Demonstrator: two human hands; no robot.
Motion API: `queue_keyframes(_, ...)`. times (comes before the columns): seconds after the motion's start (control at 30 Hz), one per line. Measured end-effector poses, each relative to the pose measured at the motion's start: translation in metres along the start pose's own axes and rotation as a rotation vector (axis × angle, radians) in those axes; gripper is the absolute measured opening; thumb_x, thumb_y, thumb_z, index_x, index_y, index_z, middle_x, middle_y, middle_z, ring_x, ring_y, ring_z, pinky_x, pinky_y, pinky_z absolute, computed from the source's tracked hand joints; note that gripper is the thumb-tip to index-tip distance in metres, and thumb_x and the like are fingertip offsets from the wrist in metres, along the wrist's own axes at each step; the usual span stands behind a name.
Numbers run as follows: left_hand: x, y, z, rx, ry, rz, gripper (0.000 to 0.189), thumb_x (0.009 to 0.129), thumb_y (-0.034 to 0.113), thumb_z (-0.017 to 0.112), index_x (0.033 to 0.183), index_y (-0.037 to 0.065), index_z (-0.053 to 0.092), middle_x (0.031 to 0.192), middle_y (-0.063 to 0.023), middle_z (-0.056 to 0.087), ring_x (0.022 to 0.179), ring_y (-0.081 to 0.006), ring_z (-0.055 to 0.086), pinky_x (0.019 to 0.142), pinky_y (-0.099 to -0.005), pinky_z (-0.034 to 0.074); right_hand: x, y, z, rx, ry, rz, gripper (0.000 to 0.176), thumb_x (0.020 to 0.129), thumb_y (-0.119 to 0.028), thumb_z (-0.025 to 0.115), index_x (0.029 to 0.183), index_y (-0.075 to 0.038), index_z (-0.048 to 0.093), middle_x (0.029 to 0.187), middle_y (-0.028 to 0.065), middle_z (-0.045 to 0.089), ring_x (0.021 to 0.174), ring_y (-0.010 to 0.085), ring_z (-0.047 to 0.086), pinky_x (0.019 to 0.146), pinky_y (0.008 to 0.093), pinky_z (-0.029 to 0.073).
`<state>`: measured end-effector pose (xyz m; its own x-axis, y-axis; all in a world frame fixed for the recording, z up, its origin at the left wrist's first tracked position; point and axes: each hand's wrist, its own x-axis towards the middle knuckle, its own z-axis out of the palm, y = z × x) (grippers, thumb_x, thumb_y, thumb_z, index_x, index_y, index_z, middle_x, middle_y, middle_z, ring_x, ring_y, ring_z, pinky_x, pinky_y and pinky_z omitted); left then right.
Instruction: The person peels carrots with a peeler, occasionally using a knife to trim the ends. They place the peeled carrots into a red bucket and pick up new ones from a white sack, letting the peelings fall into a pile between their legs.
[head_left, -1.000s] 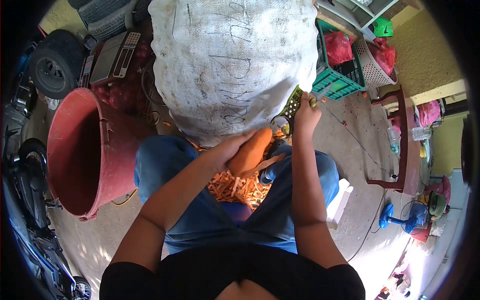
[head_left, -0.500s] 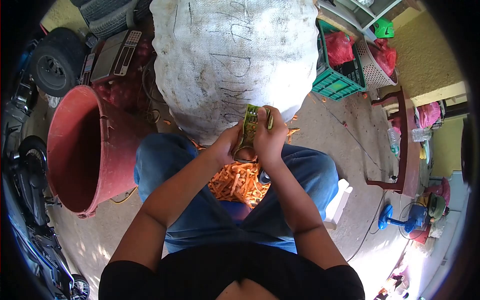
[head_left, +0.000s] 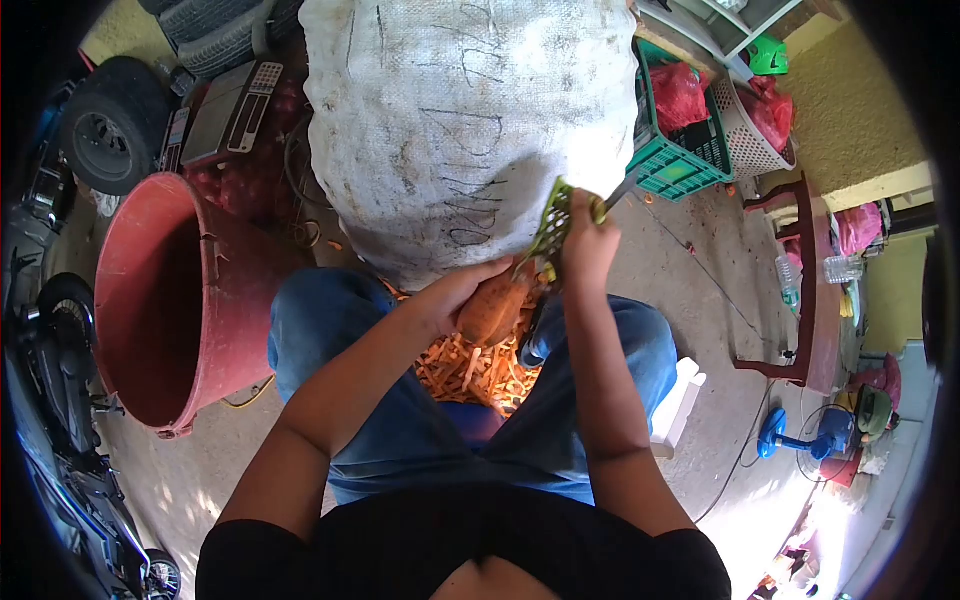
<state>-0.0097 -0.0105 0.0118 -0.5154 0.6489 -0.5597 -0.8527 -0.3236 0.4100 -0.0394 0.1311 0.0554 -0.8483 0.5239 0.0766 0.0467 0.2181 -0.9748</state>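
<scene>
My left hand (head_left: 458, 296) is closed around a large carrot (head_left: 495, 308), its thumb along the top. In my right hand (head_left: 590, 246) is a green perforated grater (head_left: 552, 225), held tilted with its lower end against the carrot's upper end. A narrow grey blade (head_left: 624, 187), like a knife's, sticks out past the right fist; its handle is mostly hidden by the fingers. Below the hands, between my knees, lies a heap of orange carrot strips (head_left: 470, 370). Right in front stands a big white woven sack (head_left: 430, 130) with handwriting on it.
A red tub (head_left: 207, 300) stands at my left, with a wheel (head_left: 115, 125) and a scale (head_left: 228, 110) behind it. To the right are a green crate (head_left: 675, 165), a white basket (head_left: 745, 130) and a wooden frame (head_left: 810, 290). A blue fan (head_left: 800, 440) and a cable lie farther right.
My right hand has moved up and to the right with the grater, which is now tilted. The carrot shows more fully in my left hand, and the blade has come into view.
</scene>
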Motion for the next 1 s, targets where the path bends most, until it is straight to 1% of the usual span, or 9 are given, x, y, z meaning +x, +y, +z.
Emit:
queue_keyframes(0.13,0.019,-0.006,-0.021,-0.164,-0.195,0.048,0.035,0.084,0.033,0.040,0.102,0.004,0.046,0.091,-0.0093,0.055,0.077,-0.0182,0.057,0.067,-0.0326,0.049,-0.044,-0.013,0.009,-0.066,-0.151,-0.160,0.020,0.081,-0.016,0.048,0.077,0.003,0.053,0.056,0.0110,0.052,0.051,0.0146,0.049,0.050,0.0281,0.040)
queue_keyframes(0.23,0.005,-0.002,-0.006,-0.129,-0.032,0.025,0.036,0.086,0.036,0.032,0.098,0.007,0.050,0.087,-0.0075,0.058,0.075,-0.0178,0.058,0.064,-0.0319,0.049,-0.050,-0.003,0.014,-0.107,-0.199,-0.239,0.020,0.081,-0.015,0.048,0.077,0.004,0.052,0.057,0.0161,0.053,0.049,0.0257,0.052,0.049,0.0315,0.040)
queue_keyframes(0.37,0.002,-0.003,-0.002,-0.202,-0.099,0.077,0.030,0.086,0.027,0.036,0.101,0.004,0.047,0.091,-0.0106,0.056,0.079,-0.0188,0.057,0.067,-0.0322,0.049,-0.045,0.005,0.013,-0.155,-0.156,-0.207,0.019,0.080,-0.015,0.049,0.077,0.003,0.053,0.059,0.0174,0.053,0.051,0.0284,0.052,0.049,0.0325,0.040)
queue_keyframes(0.43,0.008,-0.007,-0.005,-0.126,-0.154,0.077,0.032,0.086,0.029,0.034,0.101,0.003,0.047,0.087,-0.0113,0.056,0.075,-0.0194,0.058,0.065,-0.0332,0.049,-0.029,0.019,0.012,-0.173,-0.004,-0.386,0.019,0.079,-0.015,0.050,0.074,0.003,0.054,0.058,0.0173,0.053,0.051,0.0290,0.053,0.048,0.0335,0.040)
queue_keyframes(0.53,-0.014,-0.005,0.014,0.174,-0.084,-0.111,0.036,0.087,0.033,0.033,0.101,0.002,0.046,0.083,-0.0112,0.057,0.069,-0.0196,0.058,0.063,-0.0335,0.049,0.029,0.051,-0.007,-0.286,0.201,-0.169,0.020,0.078,-0.014,0.049,0.069,0.003,0.055,0.055,0.0161,0.053,0.048,0.0254,0.051,0.047,0.0326,0.039)
queue_keyframes(0.7,-0.011,-0.002,0.009,0.008,-0.173,-0.081,0.036,0.087,0.034,0.031,0.102,0.005,0.047,0.082,-0.0113,0.057,0.068,-0.0199,0.057,0.063,-0.0343,0.049,0.036,0.032,-0.017,-0.221,0.268,-0.066,0.021,0.079,-0.015,0.048,0.070,0.003,0.055,0.052,0.0134,0.052,0.045,0.0184,0.048,0.046,0.0307,0.039)
queue_keyframes(0.77,-0.002,-0.002,0.001,-0.054,-0.132,-0.094,0.034,0.087,0.034,0.031,0.102,0.007,0.047,0.082,-0.0113,0.057,0.068,-0.0196,0.058,0.062,-0.0343,0.049,0.007,0.010,-0.008,-0.080,0.069,0.027,0.022,0.080,-0.015,0.048,0.073,0.004,0.055,0.053,0.0118,0.051,0.047,0.0157,0.047,0.046,0.0298,0.039)
queue_keyframes(0.83,0.007,-0.004,0.000,-0.315,-0.094,0.104,0.033,0.086,0.038,0.033,0.096,0.010,0.048,0.077,-0.0084,0.056,0.070,-0.0199,0.057,0.059,-0.0332,0.049,-0.023,-0.005,0.002,-0.054,-0.099,-0.111,0.021,0.081,-0.016,0.047,0.076,0.003,0.053,0.056,0.0112,0.052,0.049,0.0145,0.048,0.048,0.0292,0.039)
queue_keyframes(1.0,0.016,-0.006,-0.022,-0.274,-0.169,0.044,0.036,0.086,0.039,0.031,0.096,0.009,0.048,0.084,-0.0077,0.057,0.074,-0.0208,0.057,0.065,-0.0351,0.049,-0.049,-0.002,0.016,-0.100,-0.158,-0.247,0.021,0.082,-0.016,0.047,0.075,0.003,0.051,0.056,0.0181,0.050,0.050,0.0262,0.051,0.049,0.0335,0.039)
